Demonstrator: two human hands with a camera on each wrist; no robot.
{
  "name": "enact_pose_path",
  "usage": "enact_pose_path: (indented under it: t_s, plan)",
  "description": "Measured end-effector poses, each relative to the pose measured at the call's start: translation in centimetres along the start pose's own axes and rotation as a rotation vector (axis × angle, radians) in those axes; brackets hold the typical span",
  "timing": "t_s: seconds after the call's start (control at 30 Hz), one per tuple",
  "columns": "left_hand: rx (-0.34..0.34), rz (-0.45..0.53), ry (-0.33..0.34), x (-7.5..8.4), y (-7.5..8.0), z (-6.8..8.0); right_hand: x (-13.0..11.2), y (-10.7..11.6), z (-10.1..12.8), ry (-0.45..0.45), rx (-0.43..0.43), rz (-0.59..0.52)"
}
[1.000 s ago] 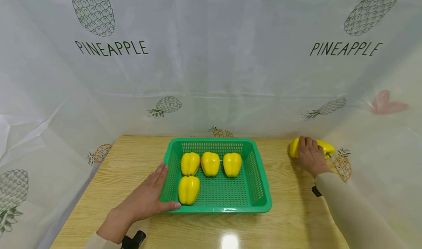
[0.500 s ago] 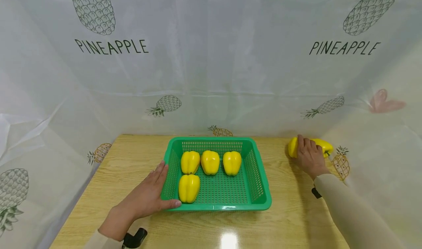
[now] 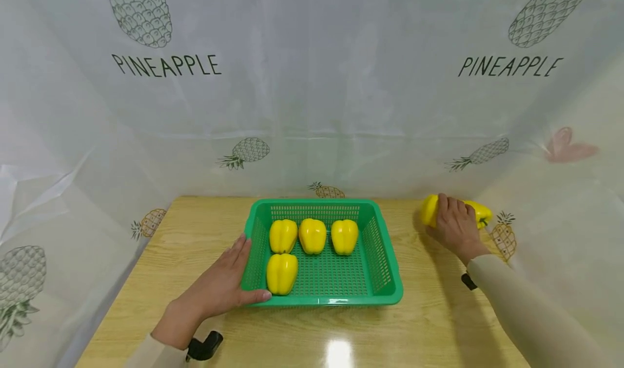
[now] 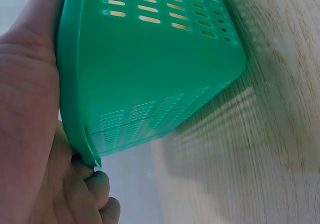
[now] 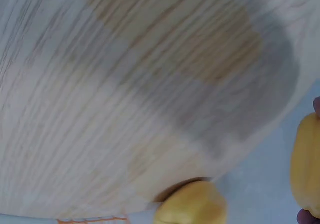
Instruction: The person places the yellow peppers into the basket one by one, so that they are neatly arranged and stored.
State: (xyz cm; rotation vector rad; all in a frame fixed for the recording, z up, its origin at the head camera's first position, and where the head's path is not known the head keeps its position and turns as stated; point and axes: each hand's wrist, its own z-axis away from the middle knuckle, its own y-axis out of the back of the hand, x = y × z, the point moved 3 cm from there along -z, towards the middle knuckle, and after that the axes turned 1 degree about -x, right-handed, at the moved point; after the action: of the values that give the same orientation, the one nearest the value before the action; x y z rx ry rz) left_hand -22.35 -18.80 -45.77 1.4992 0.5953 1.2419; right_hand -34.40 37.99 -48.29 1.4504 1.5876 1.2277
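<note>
A green plastic basket (image 3: 322, 301) stands mid-table with several yellow bell peppers (image 3: 312, 236) inside, three in a back row and one (image 3: 281, 273) at the front left. My left hand (image 3: 219, 289) holds its front left corner, fingers along the side wall and thumb on the front rim. In the left wrist view my palm (image 4: 30, 134) presses against the basket (image 4: 150, 68). At the far right my right hand (image 3: 455, 224) lies curled over a yellow pepper (image 3: 429, 210) on the table. In the right wrist view, yellow pepper (image 5: 190, 205) shows at the bottom edge.
The wooden table (image 3: 195, 232) is bare left of the basket and between basket and right hand. A white pineapple-print curtain (image 3: 312, 113) closes in the back and both sides, close behind the right hand. Glare lies on the front edge.
Both hands keep their places; the view has tilted slightly, so everything sits a little higher in frame. The right hand's fingers have settled a bit further over the pepper.
</note>
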Motion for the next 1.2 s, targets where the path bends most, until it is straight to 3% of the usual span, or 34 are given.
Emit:
enact_pose_path:
  t_s: [0.33, 0.73, 1.0, 1.2]
  plan:
    - [0.007, -0.025, -0.008, 0.4, 0.4, -0.2, -2.7, 3.8, -1.1, 0.11, 0.088, -0.005]
    - [0.013, -0.027, -0.051, 0.6, 0.4, 0.0, -8.3, 8.8, -2.2, 0.189, 0.122, -0.024]
    - [0.008, -0.043, -0.037, 0.5, 0.2, -0.1, -13.5, 11.7, -2.5, 0.25, 0.113, -0.042]
    - [0.017, -0.049, -0.035, 0.5, 0.2, 0.1, -18.2, 12.8, -2.2, 0.346, 0.105, -0.016]
